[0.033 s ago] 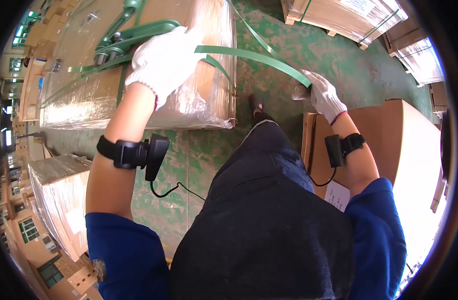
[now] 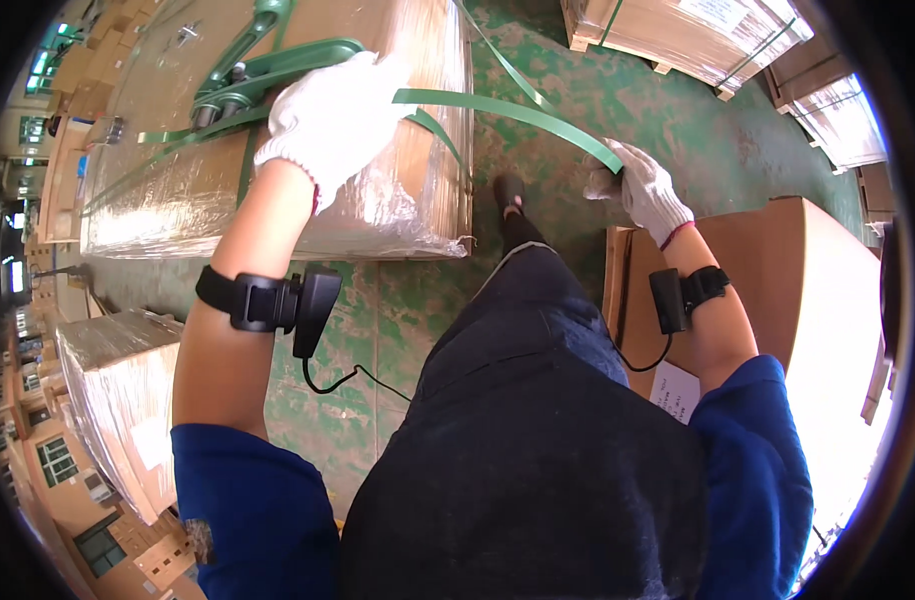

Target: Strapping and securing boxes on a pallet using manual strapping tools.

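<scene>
My left hand (image 2: pixel 333 120), in a white glove, is closed around the handle end of a green metal strapping tool (image 2: pixel 296 62). The tool lies on top of a large carton wrapped in clear film (image 2: pixel 363 225). From beside that hand a green strap (image 2: pixel 503 107) arcs rightward over the floor. My right hand (image 2: pixel 646 190), also gloved, pinches the strap's free end. My left fingers are mostly hidden by the back of the glove. Another length of green strap (image 2: pixel 513 70) hangs off the carton's right side.
A brown carton (image 2: pixel 738 250) stands close under my right forearm. At the far right are strapped cartons on a wooden pallet (image 2: pixel 678 40). A film-wrapped stack (image 2: pixel 118 370) is at the left. My foot (image 2: pixel 511 190) is on the green floor (image 2: pixel 323 420) between the loads.
My left hand and the strapping tool have shifted very slightly to the right. A bit more of my foot shows. The right hand stays in place.
</scene>
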`<control>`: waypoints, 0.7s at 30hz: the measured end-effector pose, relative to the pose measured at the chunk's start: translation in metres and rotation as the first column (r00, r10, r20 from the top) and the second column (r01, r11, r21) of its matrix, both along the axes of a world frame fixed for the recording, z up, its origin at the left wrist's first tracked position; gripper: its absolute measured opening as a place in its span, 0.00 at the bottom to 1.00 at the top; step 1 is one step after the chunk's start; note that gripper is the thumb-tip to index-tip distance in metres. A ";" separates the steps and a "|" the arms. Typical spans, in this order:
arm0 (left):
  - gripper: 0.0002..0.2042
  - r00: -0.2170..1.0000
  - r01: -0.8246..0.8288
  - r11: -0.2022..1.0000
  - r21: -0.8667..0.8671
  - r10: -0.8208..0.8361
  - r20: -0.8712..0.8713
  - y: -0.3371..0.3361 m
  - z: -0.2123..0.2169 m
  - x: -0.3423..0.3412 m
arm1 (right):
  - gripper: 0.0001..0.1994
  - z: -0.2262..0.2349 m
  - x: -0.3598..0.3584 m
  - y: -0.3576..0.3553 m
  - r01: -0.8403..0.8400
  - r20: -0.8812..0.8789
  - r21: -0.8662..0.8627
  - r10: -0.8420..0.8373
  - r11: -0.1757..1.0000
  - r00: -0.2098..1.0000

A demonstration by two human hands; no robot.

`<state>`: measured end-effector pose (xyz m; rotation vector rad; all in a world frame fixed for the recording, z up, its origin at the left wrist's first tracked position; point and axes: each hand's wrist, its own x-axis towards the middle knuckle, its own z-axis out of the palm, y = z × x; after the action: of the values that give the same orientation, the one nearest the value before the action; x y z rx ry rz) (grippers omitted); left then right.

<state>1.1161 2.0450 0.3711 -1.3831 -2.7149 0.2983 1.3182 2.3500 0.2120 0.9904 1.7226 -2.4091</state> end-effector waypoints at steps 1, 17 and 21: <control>0.11 1.000 -0.004 1.000 0.005 0.004 -0.003 -0.004 -0.002 -0.002 | 0.18 -0.002 -0.002 0.000 -0.002 0.005 -0.021 0.002 1.000 1.000; 0.20 0.995 0.018 1.000 0.006 -0.018 0.097 0.001 -0.006 -0.024 | 0.16 -0.020 0.001 0.000 0.058 -0.027 -0.165 -0.063 0.985 0.998; 0.18 0.970 -0.062 0.996 0.062 0.045 0.237 -0.007 -0.010 -0.026 | 0.21 -0.004 -0.014 -0.010 0.032 -0.023 0.021 -0.032 0.999 0.999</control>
<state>1.0896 2.0381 0.3611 -1.4111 -2.9235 0.0443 1.3041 2.3398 0.2079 1.0050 1.7566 -2.4357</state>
